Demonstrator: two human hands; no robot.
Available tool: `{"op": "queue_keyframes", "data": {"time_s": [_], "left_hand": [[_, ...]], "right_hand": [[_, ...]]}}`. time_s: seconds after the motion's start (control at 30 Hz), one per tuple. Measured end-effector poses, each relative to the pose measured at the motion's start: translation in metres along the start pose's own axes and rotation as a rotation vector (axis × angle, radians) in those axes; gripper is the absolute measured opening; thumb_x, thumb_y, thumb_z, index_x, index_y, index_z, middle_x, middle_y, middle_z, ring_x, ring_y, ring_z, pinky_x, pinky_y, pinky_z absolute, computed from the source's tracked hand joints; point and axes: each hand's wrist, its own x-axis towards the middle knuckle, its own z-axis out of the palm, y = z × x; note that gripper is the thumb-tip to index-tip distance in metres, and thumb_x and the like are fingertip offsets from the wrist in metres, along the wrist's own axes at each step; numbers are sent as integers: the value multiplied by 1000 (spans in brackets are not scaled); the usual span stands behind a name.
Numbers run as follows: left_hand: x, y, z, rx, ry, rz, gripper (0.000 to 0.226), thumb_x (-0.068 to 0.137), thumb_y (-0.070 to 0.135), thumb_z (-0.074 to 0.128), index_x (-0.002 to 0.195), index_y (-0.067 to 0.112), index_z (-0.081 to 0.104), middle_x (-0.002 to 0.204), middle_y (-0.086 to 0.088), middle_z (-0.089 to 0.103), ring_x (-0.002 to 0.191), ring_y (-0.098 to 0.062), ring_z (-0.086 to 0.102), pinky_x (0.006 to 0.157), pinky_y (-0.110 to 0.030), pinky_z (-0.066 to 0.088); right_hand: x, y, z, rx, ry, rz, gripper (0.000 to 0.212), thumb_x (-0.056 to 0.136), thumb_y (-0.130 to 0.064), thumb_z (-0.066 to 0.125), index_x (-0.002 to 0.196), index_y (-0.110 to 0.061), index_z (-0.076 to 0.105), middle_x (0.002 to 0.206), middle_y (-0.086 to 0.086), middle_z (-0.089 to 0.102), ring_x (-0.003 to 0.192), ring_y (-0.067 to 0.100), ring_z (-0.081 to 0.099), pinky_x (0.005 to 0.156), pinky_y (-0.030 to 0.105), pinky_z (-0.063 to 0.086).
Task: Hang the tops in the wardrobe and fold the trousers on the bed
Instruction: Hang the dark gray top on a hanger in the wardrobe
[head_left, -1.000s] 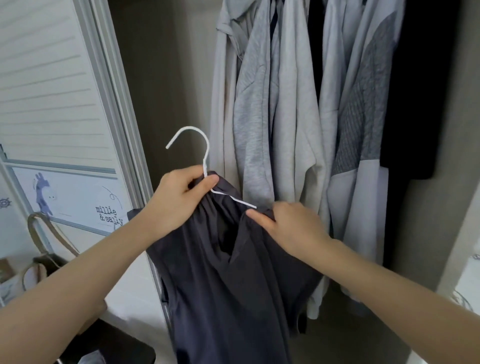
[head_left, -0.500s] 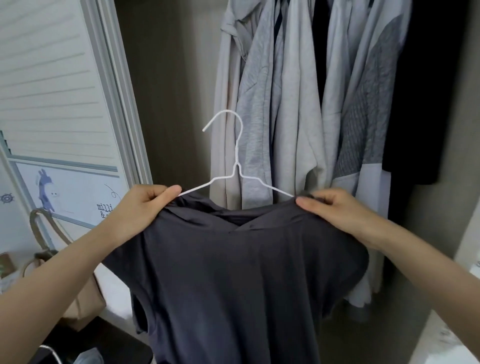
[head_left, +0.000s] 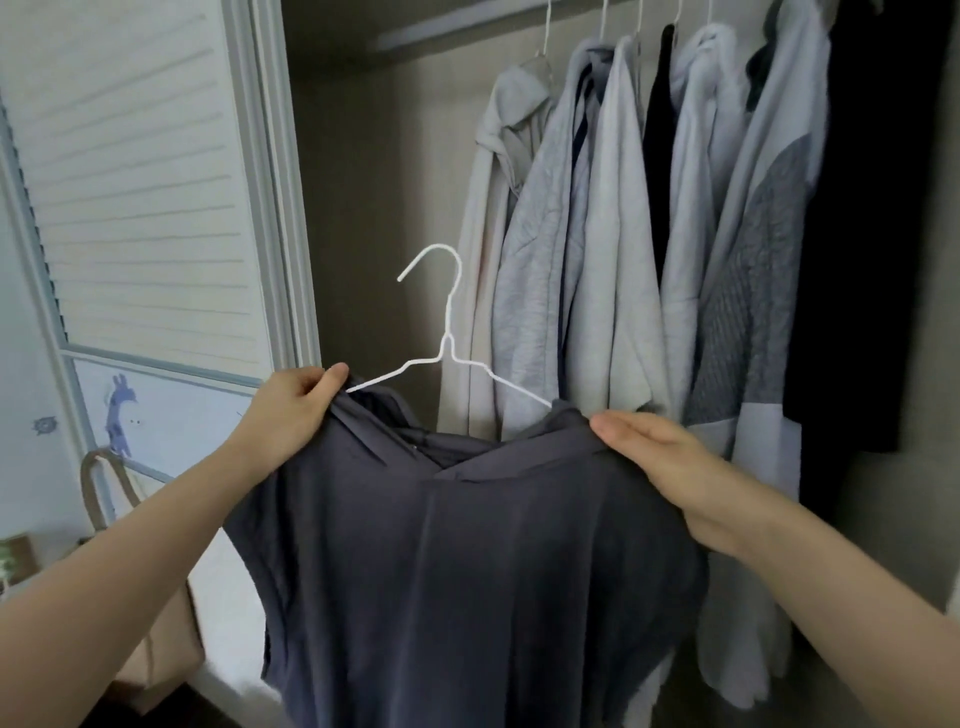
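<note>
A: Starting far L, what are we seeing?

B: Louvred wardrobe door (head_left: 140, 208) is standing along the L edge w/ a tan bag (head_left: 156, 649) sitting below it; our left hand (head_left: 291, 410) is gripping the L shoulder of the dark top (head_left: 467, 582), thumb and curled fingers pinching fabric over the hanger's end.

A: And centre?

B: White wire hanger (head_left: 447, 343) is sitting inside the top's neckline, hook rising upright, free of the rail (head_left: 467, 23); the top is hanging in front of us, below the rail, spread btwn both hands.

A: R side?

B: Our right hand (head_left: 660, 462) is gripping the R shoulder, fingers pressed together and curling over the cloth, thumb hidden so we're not telling its spot; behind it hung garments (head_left: 613, 249) in grey, white and black are crowding the rail, just beside the top.
</note>
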Motion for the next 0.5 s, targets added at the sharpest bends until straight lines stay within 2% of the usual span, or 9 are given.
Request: {"op": "queue_keyframes", "data": {"time_s": [0.07,0.1,0.2,0.3,0.37,0.4,0.47,0.5], "left_hand": [[17,2,3,52,2,-1,46,97,53,43,77,15,59,80,-4,64,88,-30,60,79,-37,42],[26,5,4,51,8,-5,43,97,54,41,82,17,58,86,-3,64,94,-30,59,82,-36,41],[47,19,11,26,26,44,39,104,37,37,122,9,57,122,-10,60,121,-27,51,94,-26,33],[64,29,14,0,-19,168,52,103,29,42,151,12,30,152,-10,36,143,-22,31,114,-23,18],[71,40,14,-84,-113,209,65,100,39,47,155,23,16,159,0,25,146,-13,23,120,-29,16],[76,49,14,-144,-179,214,67,99,44,47,155,28,14,158,8,24,145,-7,22,120,-28,16],[75,67,15,-232,-321,201,61,99,45,44,152,38,16,150,19,26,138,2,22,114,-20,18],[71,75,17,-276,-363,205,58,98,47,45,150,43,20,148,22,26,137,2,22,114,-20,17]], "right_hand": [[2,-16,6,90,62,-7,44,94,-27,53,57,-23,75,67,-7,73,59,1,67,50,11,49],[5,-27,8,96,84,-21,44,94,-30,53,56,-23,75,67,-5,73,58,2,67,48,12,49],[15,-53,16,109,127,-65,43,94,-35,53,60,-22,76,71,-3,74,61,4,69,49,12,49],[27,-79,22,95,158,-124,39,93,-40,54,67,-21,76,76,-2,75,67,5,70,53,14,52],[36,-97,26,133,200,-147,37,92,-40,57,67,-20,76,74,-3,75,64,5,70,50,14,51],[45,-105,27,155,219,-162,35,91,-39,59,69,-19,75,72,-3,75,62,5,69,48,15,51],[63,-121,35,197,250,-174,26,90,-38,62,81,-15,73,72,-2,74,61,7,69,51,17,53],[71,-128,40,227,266,-184,23,90,-36,63,87,-15,72,73,-1,74,62,8,69,54,19,54]]}}
